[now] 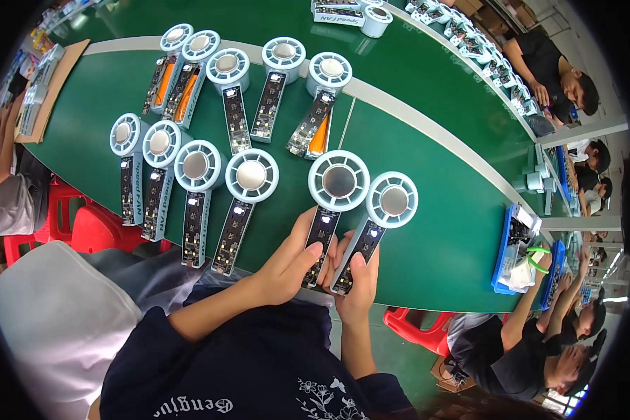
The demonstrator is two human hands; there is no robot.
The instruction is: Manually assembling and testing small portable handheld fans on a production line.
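Observation:
My left hand (288, 264) is closed around the handle of a light-blue handheld fan (339, 180), its thumb on the bare circuit board. A second handheld fan (393, 201) is gripped by the handle in my right hand (359, 283), its thumb likewise on the board. Both fans are held side by side at the table's near edge, round heads pointing away from me, with a white light lit on each board. Left of my hands lies a near row of similar fans (253, 175), boards exposed and lights on. My fingers behind the handles are partly hidden.
A farther row of fans (283, 53) lies behind, some showing orange parts inside. The green table (427, 259) has a pale raised strip (399, 112) along its far side. A blue bin (507, 252) stands at the right. Co-workers sit on both sides; red stools (420, 329) are nearby.

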